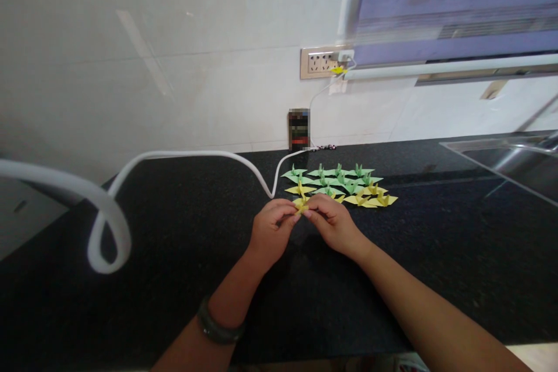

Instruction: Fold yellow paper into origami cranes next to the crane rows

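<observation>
Between my two hands is a small piece of folded yellow paper (pixel 301 207), pinched from both sides above the black countertop. My left hand (pixel 274 229), with a dark bangle on its wrist, grips the paper's left side between thumb and fingers. The right side is pinched by my right hand (pixel 333 222). Just beyond my hands stand several green paper cranes (pixel 338 172) in rows. Several yellow paper cranes (pixel 384 200) sit nearer, to the right of my right hand. Part of the nearest row is hidden behind my fingers.
A thick white cable (pixel 192 154) loops across the left side to the wall. Against the wall leans a phone-like upright object (pixel 299 128), its face blurred. Above it is a wall socket (pixel 320 63) with a plugged-in charger (pixel 346 56). A metal sink (pixel 518 157) lies at the right.
</observation>
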Demonstrator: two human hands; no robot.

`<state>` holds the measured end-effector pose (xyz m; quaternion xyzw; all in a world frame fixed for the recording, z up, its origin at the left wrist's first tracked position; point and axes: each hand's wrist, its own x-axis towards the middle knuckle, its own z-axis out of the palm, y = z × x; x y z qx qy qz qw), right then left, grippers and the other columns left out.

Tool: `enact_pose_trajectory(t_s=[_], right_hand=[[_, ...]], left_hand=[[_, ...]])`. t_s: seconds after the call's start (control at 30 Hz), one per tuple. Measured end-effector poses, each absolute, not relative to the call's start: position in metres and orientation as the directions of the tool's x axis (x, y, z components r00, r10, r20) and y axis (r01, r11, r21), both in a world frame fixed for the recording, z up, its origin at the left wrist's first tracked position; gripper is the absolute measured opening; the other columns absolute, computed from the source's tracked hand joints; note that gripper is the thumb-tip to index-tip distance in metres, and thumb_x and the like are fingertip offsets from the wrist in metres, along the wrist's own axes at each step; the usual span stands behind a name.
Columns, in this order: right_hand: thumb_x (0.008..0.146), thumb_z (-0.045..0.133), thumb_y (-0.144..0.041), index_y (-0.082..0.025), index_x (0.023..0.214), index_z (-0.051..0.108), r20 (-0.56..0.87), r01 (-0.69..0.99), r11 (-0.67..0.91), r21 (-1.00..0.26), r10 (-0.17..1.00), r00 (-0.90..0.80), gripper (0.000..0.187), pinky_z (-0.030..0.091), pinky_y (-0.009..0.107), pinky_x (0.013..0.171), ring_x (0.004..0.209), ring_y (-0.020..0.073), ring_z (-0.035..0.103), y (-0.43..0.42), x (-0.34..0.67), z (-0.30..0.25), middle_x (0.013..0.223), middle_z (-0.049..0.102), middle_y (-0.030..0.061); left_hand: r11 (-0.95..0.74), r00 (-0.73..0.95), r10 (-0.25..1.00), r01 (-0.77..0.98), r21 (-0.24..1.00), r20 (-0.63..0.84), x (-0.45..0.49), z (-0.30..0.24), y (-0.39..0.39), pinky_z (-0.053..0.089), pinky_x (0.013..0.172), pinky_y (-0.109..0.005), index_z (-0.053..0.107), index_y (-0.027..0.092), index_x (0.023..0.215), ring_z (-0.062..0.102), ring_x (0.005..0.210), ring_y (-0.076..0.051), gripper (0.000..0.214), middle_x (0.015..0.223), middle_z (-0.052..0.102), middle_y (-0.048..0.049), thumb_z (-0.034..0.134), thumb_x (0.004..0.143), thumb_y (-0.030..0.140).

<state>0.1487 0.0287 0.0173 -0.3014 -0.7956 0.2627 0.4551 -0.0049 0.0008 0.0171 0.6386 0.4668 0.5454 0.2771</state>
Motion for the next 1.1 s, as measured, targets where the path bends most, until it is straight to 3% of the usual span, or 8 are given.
enact_pose_trajectory(t_s=[0.17,0.33,0.47,0.67,0.83,0.93,1.1], right_hand=[[0.077,0.049,-0.022,-0.02,0.082,0.058,0.532,0.228,0.652,-0.723,0.736,-0.418,0.01,0.041,0.028,0.068,0.073,0.0138,0.051,0.0314,0.1499,0.012,0.077,0.056,0.0036],[0.075,0.052,-0.022,-0.021,0.111,0.048,0.481,0.181,0.599,-0.78,0.758,-0.441,0.037,0.043,0.026,0.063,0.071,0.0128,0.053,0.0285,0.1496,0.0092,0.09,0.057,0.0054],[0.074,0.053,-0.023,-0.023,0.107,0.053,0.497,0.213,0.623,-0.753,0.75,-0.436,0.033,0.043,0.029,0.067,0.076,0.0147,0.053,0.0284,0.1496,0.0093,0.091,0.058,0.0062],[0.074,0.053,-0.024,-0.022,0.091,0.057,0.502,0.232,0.594,-0.77,0.789,-0.354,0.017,0.042,0.027,0.06,0.068,0.0137,0.052,0.0306,0.1473,0.008,0.08,0.058,0.0041],[0.073,0.054,-0.023,-0.02,0.076,0.058,0.529,0.201,0.593,-0.779,0.795,-0.297,0.006,0.041,0.029,0.066,0.074,0.0149,0.05,0.032,0.1466,0.0087,0.078,0.055,0.0038],[0.074,0.052,-0.024,-0.019,0.076,0.056,0.445,0.169,0.504,-0.847,0.846,-0.294,0.007,0.041,0.027,0.062,0.067,0.0131,0.05,0.0315,0.1459,0.0073,0.071,0.054,0.0022],[0.073,0.052,-0.027,-0.017,0.072,0.053,0.315,0.114,0.366,-0.924,0.894,-0.32,0.011,0.04,0.023,0.053,0.056,0.0103,0.049,0.029,0.1426,0.0072,0.063,0.052,-0.0005]], left_hand=[[-0.465,0.026,0.87,0.369,0.804,0.492,-0.0065,0.0186,0.0,0.039,0.081,-0.03,0.067,0.023,0.074,0.055,0.085,-0.017,0.013,0.086,0.064,-0.0046,0.054,0.07,0.02],[-0.458,0.063,0.876,0.413,0.787,0.478,-0.0091,0.0161,0.0011,0.038,0.084,-0.031,0.066,0.024,0.082,0.056,0.089,-0.018,0.019,0.093,0.064,-0.0043,0.051,0.072,0.019],[-0.43,0.042,0.892,0.387,0.816,0.451,-0.0096,0.0166,0.0011,0.039,0.083,-0.032,0.067,0.025,0.081,0.056,0.088,-0.019,0.019,0.09,0.065,-0.0036,0.052,0.071,0.019],[-0.444,0.023,0.881,0.383,0.81,0.472,-0.0099,0.0162,0.0019,0.039,0.082,-0.032,0.067,0.023,0.077,0.056,0.086,-0.018,0.015,0.087,0.065,-0.0054,0.054,0.069,0.02],[-0.356,-0.078,0.919,0.263,0.897,0.388,-0.0074,0.0123,0.0042,0.044,0.071,-0.029,0.065,0.019,0.069,0.055,0.075,-0.017,0.007,0.077,0.061,-0.0052,0.06,0.064,0.022],[-0.239,-0.1,0.964,0.07,0.968,0.245,-0.0054,0.0114,0.0057,0.044,0.061,-0.024,0.06,0.017,0.078,0.055,0.064,-0.013,0.018,0.069,0.059,-0.0022,0.063,0.061,0.021],[-0.04,0.072,0.996,-0.129,0.991,0.049,-0.004,0.0158,0.0051,0.044,0.055,-0.022,0.058,0.012,0.088,0.053,0.055,-0.009,0.029,0.068,0.06,-0.0025,0.063,0.062,0.024]])
